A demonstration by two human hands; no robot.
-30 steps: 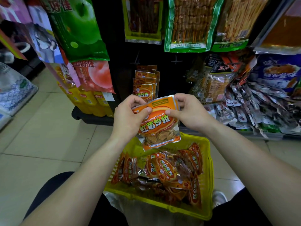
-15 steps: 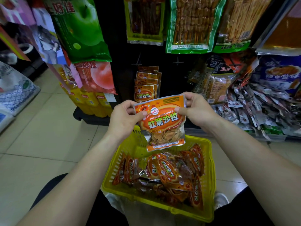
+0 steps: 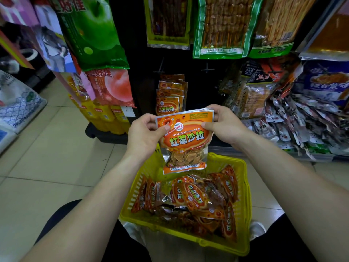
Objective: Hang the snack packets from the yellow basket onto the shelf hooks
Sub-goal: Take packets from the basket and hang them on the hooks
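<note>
An orange snack packet [image 3: 186,140] hangs upright between both hands, its printed front facing me and a small hanging hole near its top edge. My left hand [image 3: 144,135] pinches its upper left corner and my right hand [image 3: 222,125] pinches its upper right corner. Just behind it, several identical orange packets [image 3: 170,97] hang in a stack on a shelf hook. Below the held packet sits the yellow basket [image 3: 243,233], with several more orange packets [image 3: 196,197] lying in it.
An empty hook [image 3: 207,69] sticks out right of the hung stack on the dark shelf panel. Big green and skewer snack bags [image 3: 219,25] hang above. Loose small packets [image 3: 302,127] pile on the right shelf. Yellow bottles [image 3: 105,118] stand at lower left, with tiled floor beyond.
Both hands raised the packet out of the basket and turned it upright with its front facing me, closer to the hung stack.
</note>
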